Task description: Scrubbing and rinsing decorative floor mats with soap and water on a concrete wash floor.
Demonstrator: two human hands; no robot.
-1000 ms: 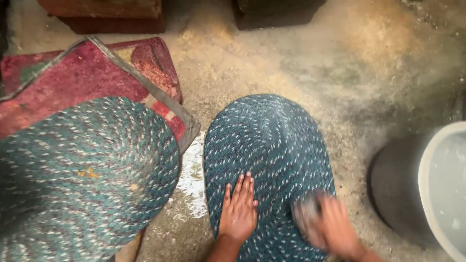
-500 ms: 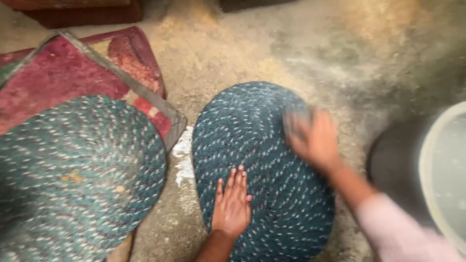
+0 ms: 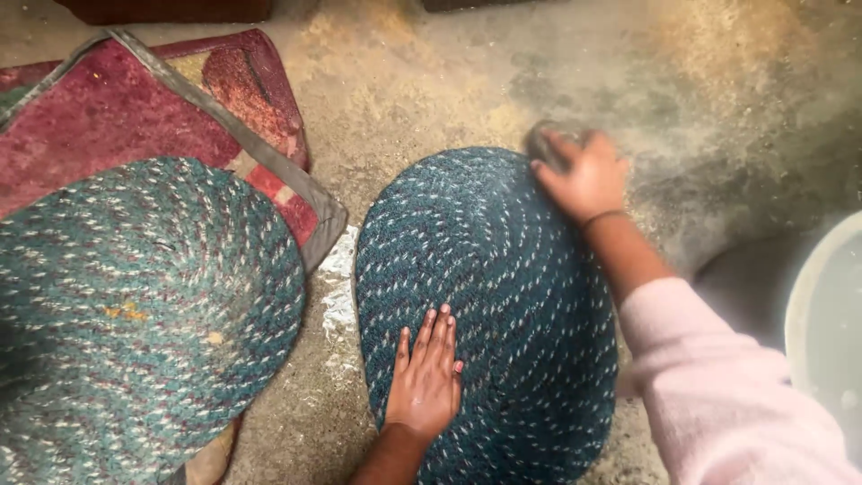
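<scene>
1. Oval braided rug, dark teal with white flecks, lies flat on the gritty concrete floor, between the stacked rugs on the left and a pale round tub at the right edge.
2. Left hand: fully open, palm down, fingers together, pressed flat on the rug's near-left part.
3. Right hand: curled around a small dark object, blurred, possibly a brush or stone; sits at the rug's far-right edge, touching it.
4. Judgement, for good scrubbing: keep the left palm weighted so the rug can't slide, work strokes along the braid, cover the edge.
5. Left side: second round braided teal rug overlaps a red mat with grey binding.
6. Wet pale patch on the floor between the 2 teal rugs.
</scene>
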